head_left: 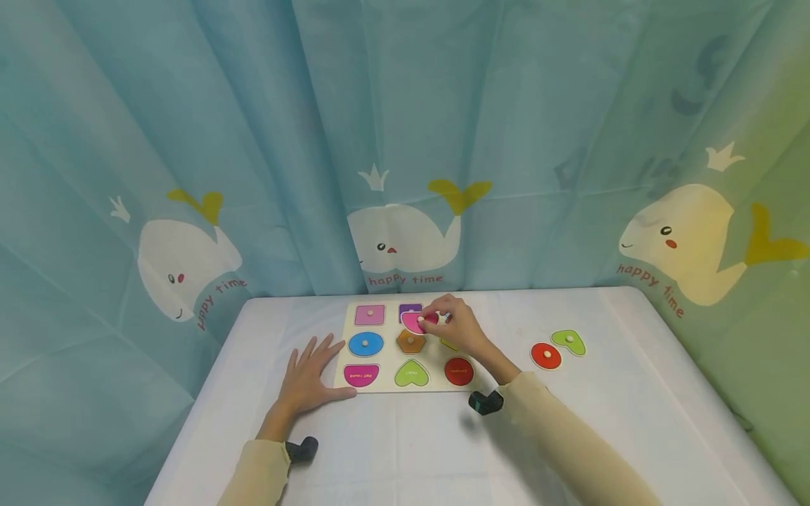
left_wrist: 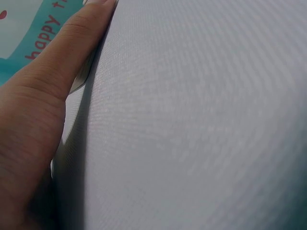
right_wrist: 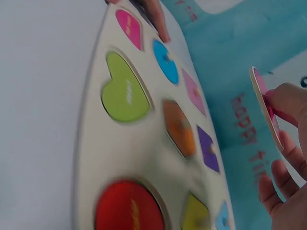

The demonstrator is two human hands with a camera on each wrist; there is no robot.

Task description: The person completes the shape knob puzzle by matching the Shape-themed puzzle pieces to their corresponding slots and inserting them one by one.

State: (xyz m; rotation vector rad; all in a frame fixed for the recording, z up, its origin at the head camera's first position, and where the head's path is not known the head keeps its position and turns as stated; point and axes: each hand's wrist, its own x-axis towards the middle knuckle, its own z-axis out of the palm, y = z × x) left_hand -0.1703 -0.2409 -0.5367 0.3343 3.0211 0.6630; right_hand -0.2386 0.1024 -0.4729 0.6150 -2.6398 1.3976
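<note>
A white shape-puzzle board lies near the table's back edge. My right hand pinches a pink half-round puzzle piece by its knob, held above the board's back middle. In the right wrist view this piece is tilted and clear of the board. My left hand lies with fingers spread at the board's left edge, thumb touching its front corner. Printed half-round, heart and red circle spaces form the front row. Knobbed pieces, including a blue oval and brown hexagon, sit behind.
To the right of the board, a red round piece and a green heart piece lie on the white-covered table. A blue curtain with whale prints hangs right behind the table.
</note>
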